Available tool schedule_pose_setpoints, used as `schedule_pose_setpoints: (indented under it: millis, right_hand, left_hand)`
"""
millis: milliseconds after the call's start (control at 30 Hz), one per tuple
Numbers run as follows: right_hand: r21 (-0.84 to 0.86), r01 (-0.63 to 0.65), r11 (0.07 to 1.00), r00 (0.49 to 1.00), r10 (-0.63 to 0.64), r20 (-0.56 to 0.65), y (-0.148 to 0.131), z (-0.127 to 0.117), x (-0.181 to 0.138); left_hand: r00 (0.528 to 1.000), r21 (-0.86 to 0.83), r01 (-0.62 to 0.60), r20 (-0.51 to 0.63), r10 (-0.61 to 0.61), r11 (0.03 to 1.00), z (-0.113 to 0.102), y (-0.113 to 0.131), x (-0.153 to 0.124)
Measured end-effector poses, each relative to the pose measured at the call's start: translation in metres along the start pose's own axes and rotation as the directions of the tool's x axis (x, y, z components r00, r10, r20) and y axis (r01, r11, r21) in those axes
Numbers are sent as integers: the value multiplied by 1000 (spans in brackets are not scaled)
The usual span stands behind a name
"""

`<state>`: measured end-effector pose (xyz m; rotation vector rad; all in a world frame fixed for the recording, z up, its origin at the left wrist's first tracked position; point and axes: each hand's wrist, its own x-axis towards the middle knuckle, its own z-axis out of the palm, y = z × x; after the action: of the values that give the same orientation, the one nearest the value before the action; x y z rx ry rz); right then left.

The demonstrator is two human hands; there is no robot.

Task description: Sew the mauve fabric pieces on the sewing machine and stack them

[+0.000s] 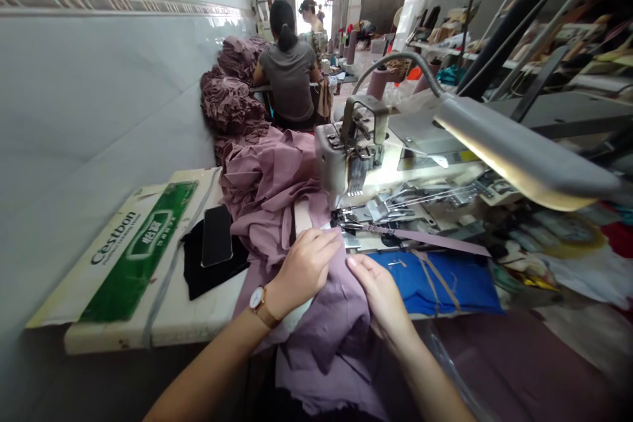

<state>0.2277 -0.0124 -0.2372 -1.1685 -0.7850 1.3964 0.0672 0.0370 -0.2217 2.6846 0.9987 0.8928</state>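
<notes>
Mauve fabric point(341, 316) hangs over the front edge of the sewing table and runs up to the sewing machine point(341, 158). My left hand point(304, 267), with a watch point(257, 299) on the wrist, presses on the cloth just in front of the needle area, its fingers curled together. My right hand point(373, 287) pinches the fabric's right edge between thumb and fingers. A narrow mauve strip point(435, 241) leads from the right into the machine's metal guide. More of the mauve cloth lies heaped behind and left of the machine. The fingertips of my left hand are partly hidden.
Left on the table lie a smartphone point(216, 237) on black cloth point(192, 270) and a green-and-white Cestbon cardboard point(138, 244). A lit lamp point(514, 145) overhangs the machine. A blue bundle point(445, 283) lies at right. Ahead, a person point(289, 72) sits beside piled fabric point(230, 105).
</notes>
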Motion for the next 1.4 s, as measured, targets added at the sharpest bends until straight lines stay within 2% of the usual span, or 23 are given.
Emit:
schedule_pose_setpoints:
  millis: [100, 233, 800, 900, 1033, 1100, 1167, 1233, 1333, 1367, 1400]
  right_hand:
    - [-10, 39, 999, 998, -39, -51, 1, 0, 0]
    - [-116, 118, 986, 988, -129, -86, 2, -2, 1]
    - [-101, 119, 988, 990, -126, -65, 5, -4, 10]
    - [-103, 124, 987, 989, -132, -74, 3, -5, 8]
    - [-117, 112, 987, 989, -122, -84, 3, -9, 2]
    - [-143, 90, 986, 992, -102, -80, 7, -16, -4]
    - [-188, 55, 981, 996, -67, -58, 13, -26, -12]
    - [-244, 4, 970, 1000, -5, -3, 21, -40, -22]
    - [-352, -29, 936, 994, 64, 87, 31, -61, -38]
    - [-386, -25, 922, 992, 72, 107, 34, -67, -43]
    - [-416, -19, 909, 989, 77, 123, 35, -72, -48]
  left_hand:
    - [1000, 4, 21, 13, -21, 1000, 0, 1, 2]
    - [999, 10, 27, 42, -27, 1000, -2, 5, 6]
    - [996, 49, 86, -42, -84, 995, -4, -2, 13]
    - [993, 65, 111, -41, -109, 992, -4, -11, 17]
    - [993, 57, 117, -20, -116, 992, -5, -40, 35]
    - [995, 52, 98, 13, -98, 994, -8, -56, 47]
    - [996, 65, 83, 37, -85, 994, -15, -62, 53]
    - [995, 95, 102, -12, -102, 990, -23, -51, 49]
    - [968, 49, 226, -127, -219, 973, -25, 0, 14]
    - [954, -30, 281, -105, -282, 959, -20, 21, -5]
    - [930, -143, 365, 2, -368, 920, -11, 42, -25]
